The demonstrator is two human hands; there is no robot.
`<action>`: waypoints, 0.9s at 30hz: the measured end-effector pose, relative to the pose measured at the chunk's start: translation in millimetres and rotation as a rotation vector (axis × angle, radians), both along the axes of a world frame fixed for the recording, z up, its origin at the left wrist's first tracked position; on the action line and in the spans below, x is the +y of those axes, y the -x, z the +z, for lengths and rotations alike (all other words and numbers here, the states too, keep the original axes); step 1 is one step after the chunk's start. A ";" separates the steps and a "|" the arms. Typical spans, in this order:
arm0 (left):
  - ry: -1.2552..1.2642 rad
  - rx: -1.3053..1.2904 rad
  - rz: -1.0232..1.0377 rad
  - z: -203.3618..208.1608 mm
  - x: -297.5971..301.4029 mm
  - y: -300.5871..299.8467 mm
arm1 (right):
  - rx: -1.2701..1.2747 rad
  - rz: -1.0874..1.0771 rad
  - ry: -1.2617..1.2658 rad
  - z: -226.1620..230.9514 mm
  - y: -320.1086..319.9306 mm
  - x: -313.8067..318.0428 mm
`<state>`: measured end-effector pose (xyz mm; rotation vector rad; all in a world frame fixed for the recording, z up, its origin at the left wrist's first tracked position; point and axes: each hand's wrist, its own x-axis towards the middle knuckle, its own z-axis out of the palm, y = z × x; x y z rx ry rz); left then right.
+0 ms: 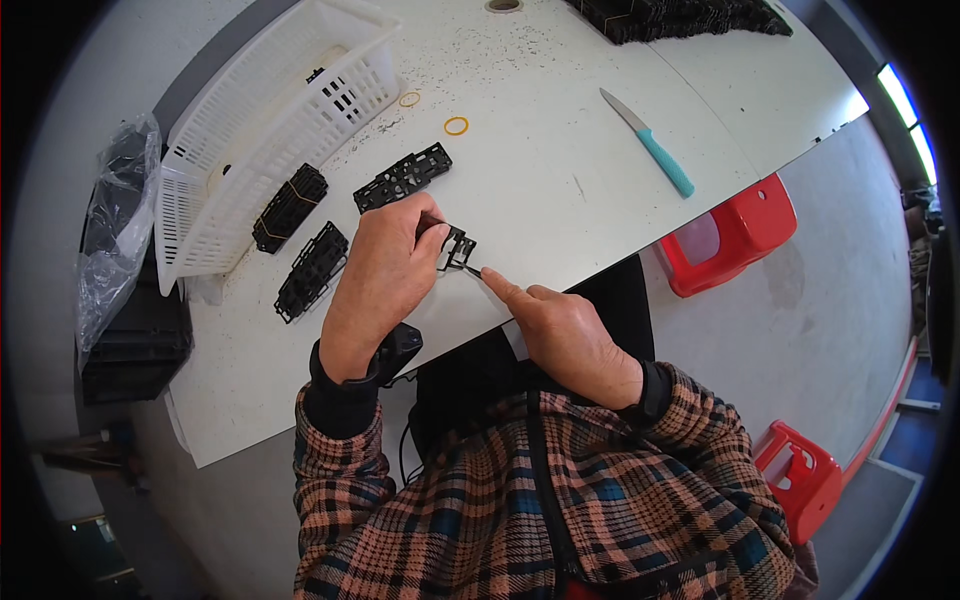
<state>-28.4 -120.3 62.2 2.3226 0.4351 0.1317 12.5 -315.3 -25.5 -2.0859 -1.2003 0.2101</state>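
Note:
Between the thumb and fingers of my left hand [380,270] is a small black plastic frame [461,248] with open cut-outs, held above the white table. My right hand [570,338] is closed round a slim tool, its index finger stretched along it. Only the thin tip [474,271] of this tool shows, touching or very close to the frame's lower edge; the palm hides its handle. Just beyond my left hand lies a stack of black plastic frames [404,177]. Two more stacks lie to its left: a banded one [290,207] and a looser one [311,271].
A white slatted plastic basket [270,150] stands at the far left. A knife with a turquoise handle [665,163] lies at the right, yellow rubber bands [456,126] further back. A large pile of black parts [680,18] sits at the far edge. Red stools [730,237] stand beside the table [540,180].

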 end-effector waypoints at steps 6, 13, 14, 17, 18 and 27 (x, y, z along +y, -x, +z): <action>0.026 0.018 0.000 0.1 1.8 -0.8 | 0.018 0.030 0.024 1.3 -0.1 1.7; -0.012 0.011 -0.009 1.0 -0.8 -1.6 | -0.005 0.017 0.027 -3.2 2.2 3.2; -0.035 0.000 -0.018 0.7 -1.1 -1.1 | -0.017 0.014 0.042 -3.2 3.1 3.2; -0.042 -0.019 -0.023 -1.4 -1.4 -2.0 | -0.056 0.011 0.059 -7.6 5.4 2.6; -0.030 -0.027 -0.017 -2.2 -1.1 -2.1 | -0.077 0.010 0.067 -8.3 6.1 2.5; -0.003 0.017 -0.031 0.3 1.0 -3.2 | -0.197 -0.002 0.214 -5.3 11.1 2.6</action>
